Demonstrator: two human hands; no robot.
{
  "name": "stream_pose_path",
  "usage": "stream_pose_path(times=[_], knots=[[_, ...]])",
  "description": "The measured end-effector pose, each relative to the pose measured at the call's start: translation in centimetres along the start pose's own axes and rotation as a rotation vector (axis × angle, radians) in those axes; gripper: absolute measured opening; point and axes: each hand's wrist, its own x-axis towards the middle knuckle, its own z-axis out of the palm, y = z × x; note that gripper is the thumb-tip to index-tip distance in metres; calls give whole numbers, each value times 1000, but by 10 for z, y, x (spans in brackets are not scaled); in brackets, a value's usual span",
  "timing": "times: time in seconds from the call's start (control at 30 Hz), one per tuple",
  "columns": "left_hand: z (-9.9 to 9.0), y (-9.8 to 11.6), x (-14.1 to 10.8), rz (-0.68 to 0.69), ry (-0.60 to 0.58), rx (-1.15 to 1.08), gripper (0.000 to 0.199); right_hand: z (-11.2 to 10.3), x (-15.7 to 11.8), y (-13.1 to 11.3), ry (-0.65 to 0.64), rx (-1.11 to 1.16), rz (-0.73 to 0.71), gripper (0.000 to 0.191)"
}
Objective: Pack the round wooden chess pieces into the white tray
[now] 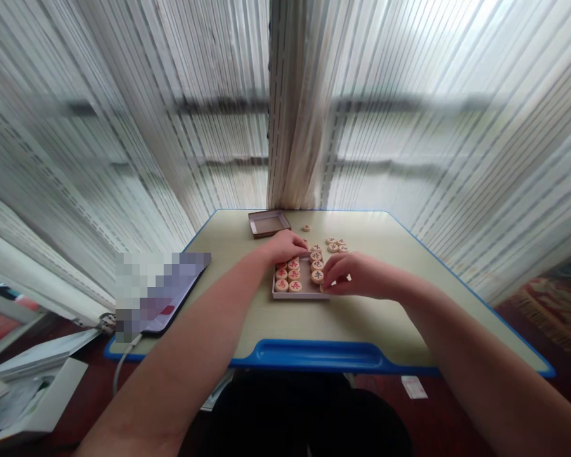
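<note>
A shallow box (299,295) of round wooden Chinese chess pieces sits mid-table. Two columns of red-marked pieces (294,275) fill its left side, and dark-marked pieces (316,265) line its right side, with a bare strip of bottom between. My left hand (288,244) is over the far left part of the box, its fingers drawn together at the far rim; what they hold, if anything, is hidden. At the near right corner my right hand (349,274) pinches a Chinese chess piece (322,287), mostly covered by the fingertips.
Loose pieces (337,245) lie beyond the box to the right, and a single piece (306,228) farther back. The box lid (269,223) rests upturned at the back left. A tablet-like device (181,292) with a cable stands at the left edge. A blue tray (318,354) runs along the front.
</note>
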Motion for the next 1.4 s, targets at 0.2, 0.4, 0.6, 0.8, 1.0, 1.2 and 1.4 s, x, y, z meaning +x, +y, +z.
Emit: stream_pose_path(times=[0.2,0.4,0.6,0.8,1.0,1.2,1.4], knots=[[1,3,-1,-49,3,-44,23,-2,-1,-4,-26,-53,13,14],[2,5,-4,-90,16,-36,24,-2,-2,2,1,-90,-2,16],[1,22,-9,105,227,49,26,1,-1,3,13,-69,-26,12],[1,35,-17,298,179,90,20,5,0,-2,39,-76,-8,12],[-9,36,-28,298,-82,250,16,6,1,-2,66,-66,-20,15],[-14,43,-36,304,-220,228,16,1,-3,-3,35,-143,-16,23],[-6,43,-33,256,-262,195,16,1,-4,1,4,-146,-34,28]])
